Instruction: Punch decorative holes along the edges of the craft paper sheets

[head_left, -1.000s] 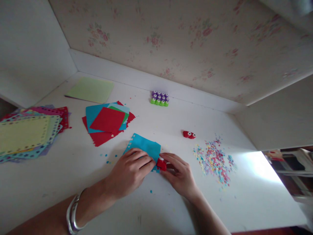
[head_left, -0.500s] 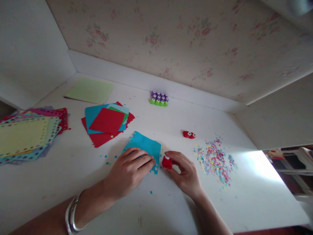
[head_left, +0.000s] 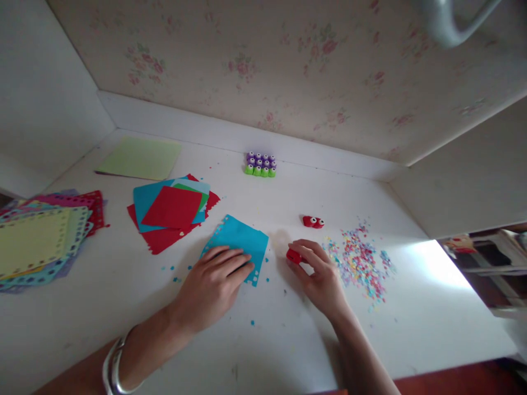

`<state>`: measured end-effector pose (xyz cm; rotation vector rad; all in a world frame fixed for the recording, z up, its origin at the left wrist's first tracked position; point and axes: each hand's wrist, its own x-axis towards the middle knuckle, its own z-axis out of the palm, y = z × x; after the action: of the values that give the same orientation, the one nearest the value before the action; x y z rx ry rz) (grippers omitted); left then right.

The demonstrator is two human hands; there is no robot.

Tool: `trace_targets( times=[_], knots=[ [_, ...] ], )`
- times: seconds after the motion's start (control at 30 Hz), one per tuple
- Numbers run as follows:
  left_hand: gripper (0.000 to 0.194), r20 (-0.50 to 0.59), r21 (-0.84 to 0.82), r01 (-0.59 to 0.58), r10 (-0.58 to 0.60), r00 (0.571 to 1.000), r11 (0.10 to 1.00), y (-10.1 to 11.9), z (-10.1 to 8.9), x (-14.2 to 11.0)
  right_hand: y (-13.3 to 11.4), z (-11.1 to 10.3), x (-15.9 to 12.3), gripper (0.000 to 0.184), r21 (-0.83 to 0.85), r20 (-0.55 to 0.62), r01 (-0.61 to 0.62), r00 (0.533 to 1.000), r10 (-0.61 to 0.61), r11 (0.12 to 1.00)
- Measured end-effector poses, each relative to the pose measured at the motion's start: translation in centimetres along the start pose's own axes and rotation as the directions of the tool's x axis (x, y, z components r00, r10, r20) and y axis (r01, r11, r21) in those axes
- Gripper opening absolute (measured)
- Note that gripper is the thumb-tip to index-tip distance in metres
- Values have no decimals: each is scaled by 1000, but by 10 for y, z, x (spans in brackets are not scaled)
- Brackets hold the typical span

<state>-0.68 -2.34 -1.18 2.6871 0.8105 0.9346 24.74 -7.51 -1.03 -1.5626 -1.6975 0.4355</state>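
My left hand (head_left: 220, 280) lies over the lower left part of a blue sheet of paper (head_left: 242, 238), fingers stretched out and resting on it. Small notches and holes line the sheet's left and lower right edges. To the right of the paper, my right hand (head_left: 321, 274) pinches a red craft punch (head_left: 293, 256) between thumb and fingers, tilted and apart from the sheet. Two more red punches (head_left: 313, 221) stand behind that hand. Blue paper bits (head_left: 252, 322) are scattered around the sheet.
Coloured paper sheets (head_left: 171, 207) lie behind the left hand, a pale green stack (head_left: 140, 157) farther back. Punched-edge sheets (head_left: 37, 236) pile up at far left. Several purple and green punches (head_left: 261, 164) stand near the wall. Confetti (head_left: 364, 260) is heaped at right.
My right hand has moved the red punch right, away from the blue paper's edge, and tipped it. My left hand still rests on the sheet. The view has shifted slightly.
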Motion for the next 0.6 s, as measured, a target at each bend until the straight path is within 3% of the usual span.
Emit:
trace_targets(
  times=[0.13,0.3,0.43,0.6],
  knots=[
    [24,8,-23,42,-42,999,999,0,4,0,1,-3,0,18,60,13,-5,1000,4,998],
    [19,-27,-73,145,-147,989,987,-4,9,0,-5,0,0,14,-78,24,53,998,-52,996],
    [18,-94,-105,260,-270,958,960,-6,10,1,-2,-2,-1,16,-175,-67,17,997,-29,984],
    [21,-95,-148,331,-346,933,932,-3,4,6,11,-16,2,16,-321,-201,-73,980,7,944]
  ],
)
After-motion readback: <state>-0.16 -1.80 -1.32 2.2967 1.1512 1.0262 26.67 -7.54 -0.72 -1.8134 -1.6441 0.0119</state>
